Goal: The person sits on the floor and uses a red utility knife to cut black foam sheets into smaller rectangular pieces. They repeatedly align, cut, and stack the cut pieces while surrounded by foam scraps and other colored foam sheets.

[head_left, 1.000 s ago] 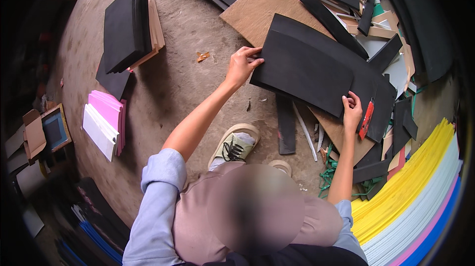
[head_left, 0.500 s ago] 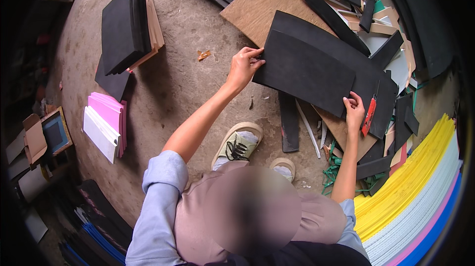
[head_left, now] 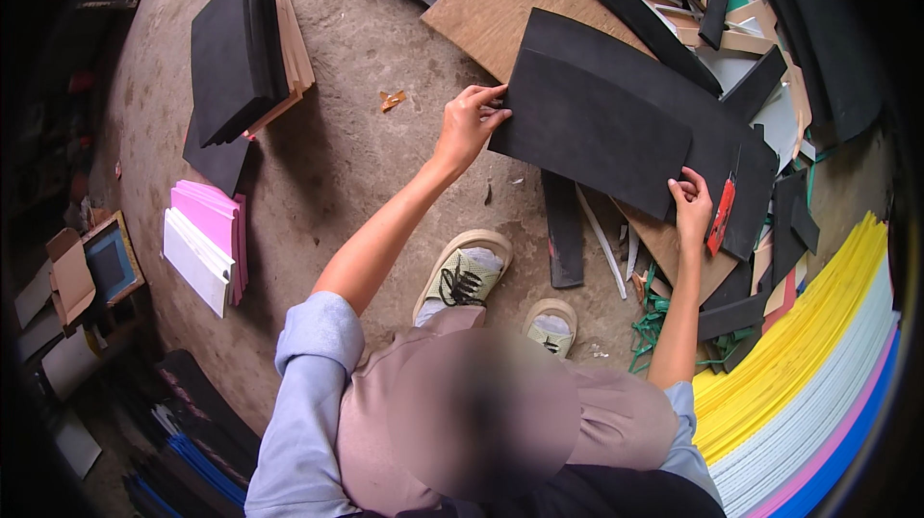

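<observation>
Head: black sheet between fingers

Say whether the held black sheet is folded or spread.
Spread: the black sheet extends from left hand to right hand, with no fold showing.

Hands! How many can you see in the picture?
2. The left hand pinches the left edge of the upper black sheet; the right hand is at its right edge, beside the red cutter. I see no others.
</observation>
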Available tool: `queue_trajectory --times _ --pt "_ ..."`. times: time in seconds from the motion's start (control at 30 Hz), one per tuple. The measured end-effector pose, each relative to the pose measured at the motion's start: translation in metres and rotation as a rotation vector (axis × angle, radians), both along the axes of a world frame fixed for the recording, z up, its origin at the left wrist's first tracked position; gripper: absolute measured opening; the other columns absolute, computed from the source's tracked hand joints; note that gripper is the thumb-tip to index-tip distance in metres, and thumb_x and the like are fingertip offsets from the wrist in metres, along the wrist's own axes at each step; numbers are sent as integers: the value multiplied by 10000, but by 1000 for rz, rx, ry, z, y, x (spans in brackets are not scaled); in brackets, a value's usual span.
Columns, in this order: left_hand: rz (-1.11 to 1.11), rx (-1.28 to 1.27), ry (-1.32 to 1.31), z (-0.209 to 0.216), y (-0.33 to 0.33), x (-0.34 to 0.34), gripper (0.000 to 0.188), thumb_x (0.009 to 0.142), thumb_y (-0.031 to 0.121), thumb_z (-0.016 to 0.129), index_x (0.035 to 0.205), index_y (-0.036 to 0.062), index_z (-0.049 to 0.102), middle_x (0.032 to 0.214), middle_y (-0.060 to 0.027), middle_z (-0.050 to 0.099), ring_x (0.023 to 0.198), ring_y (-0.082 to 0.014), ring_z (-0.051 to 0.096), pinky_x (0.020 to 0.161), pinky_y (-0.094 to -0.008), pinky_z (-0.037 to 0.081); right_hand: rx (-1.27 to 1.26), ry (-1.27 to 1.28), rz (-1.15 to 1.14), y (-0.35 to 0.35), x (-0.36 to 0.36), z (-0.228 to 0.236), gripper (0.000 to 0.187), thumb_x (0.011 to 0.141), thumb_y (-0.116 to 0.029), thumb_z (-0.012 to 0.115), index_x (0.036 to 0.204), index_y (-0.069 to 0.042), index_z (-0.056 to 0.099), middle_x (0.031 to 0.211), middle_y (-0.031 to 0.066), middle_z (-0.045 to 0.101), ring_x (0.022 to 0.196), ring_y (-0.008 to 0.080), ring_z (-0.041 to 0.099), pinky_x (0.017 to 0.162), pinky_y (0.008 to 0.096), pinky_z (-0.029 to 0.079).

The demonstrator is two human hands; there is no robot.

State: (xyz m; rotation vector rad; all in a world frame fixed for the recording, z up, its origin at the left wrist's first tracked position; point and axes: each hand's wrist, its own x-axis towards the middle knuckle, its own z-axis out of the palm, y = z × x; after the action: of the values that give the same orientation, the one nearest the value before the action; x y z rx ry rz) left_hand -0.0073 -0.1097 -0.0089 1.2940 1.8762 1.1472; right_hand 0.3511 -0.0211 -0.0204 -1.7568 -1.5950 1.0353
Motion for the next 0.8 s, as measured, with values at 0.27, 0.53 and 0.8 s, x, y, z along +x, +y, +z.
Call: queue_trajectory --times 0.27,0.53,0.8 --pt "-416 40 498 0 -29 -5 756 637 241 749 1302 145 401 1333 -59 385 1076 -245 474 943 -388 428 -41 29 -2 5 7 -3 348 718 -140 707 1039 -65 597 739 9 603 656 65 548 617 212 447" --pt "-431 96 516 -4 -21 -5 733 585 158 773 1247 80 468 1252 -109 486 923 -251 533 842 -343 485 -28 158 -53 6 7 -8 337 696 -107 714 1015 -62 614 724 6 622 643 54 547 608 202 439" --pt "-411 108 557 -5 -21 -4 710 572 124 782 1225 103 504 1209 -104 527 921 -245 554 811 -334 502 -85 48 -127 9 -1 1 325 656 -146 735 957 -69 641 762 40 659 735 122 607 691 269 460"
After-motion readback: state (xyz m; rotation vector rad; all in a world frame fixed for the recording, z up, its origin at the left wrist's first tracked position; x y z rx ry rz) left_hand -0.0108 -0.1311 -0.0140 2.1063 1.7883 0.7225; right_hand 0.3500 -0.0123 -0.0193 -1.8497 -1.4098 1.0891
